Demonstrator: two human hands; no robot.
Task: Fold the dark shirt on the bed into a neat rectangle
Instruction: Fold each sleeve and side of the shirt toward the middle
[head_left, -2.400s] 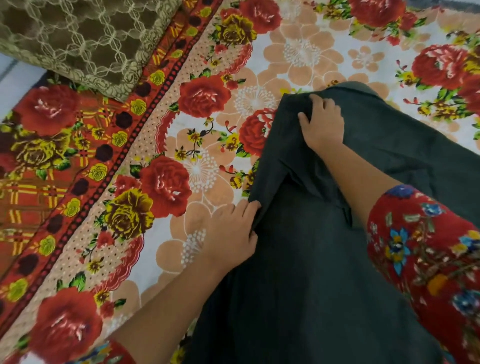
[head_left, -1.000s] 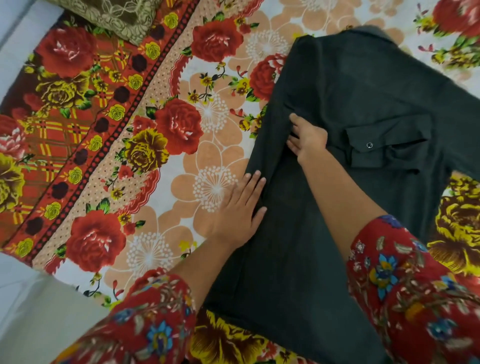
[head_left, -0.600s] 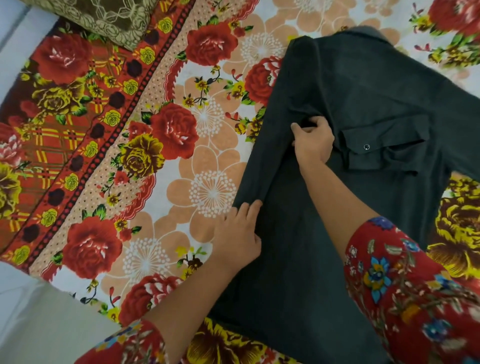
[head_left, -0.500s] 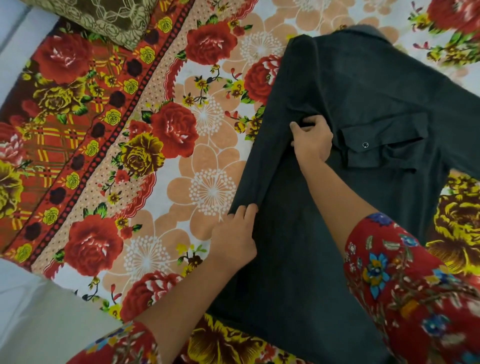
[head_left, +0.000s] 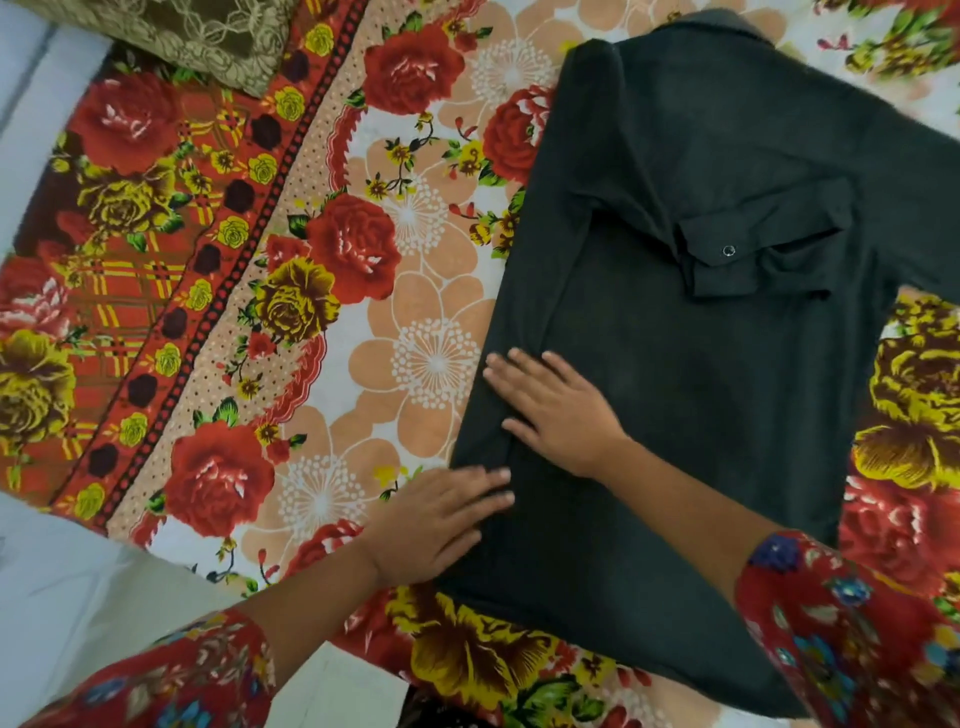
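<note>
1. Right hand (head_left: 558, 410): flat, fingers spread, grasping nothing, pressing the folded left side of the dark shirt (head_left: 691, 322).
2. Left hand (head_left: 441, 519): likewise flat and empty-palmed, lying across the shirt's left edge near the hem.
3. Shirt: spread on the floral bedsheet (head_left: 363, 322), collar away from the person; cuff (head_left: 753, 254) lies folded onto the body.
4. Progress: left side appears folded in; right side and the lengthwise fold appear outstanding.

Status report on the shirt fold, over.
Left hand and right hand flat on shirt, open. Left side folded in, right sleeve out. Nothing in the way.
</note>
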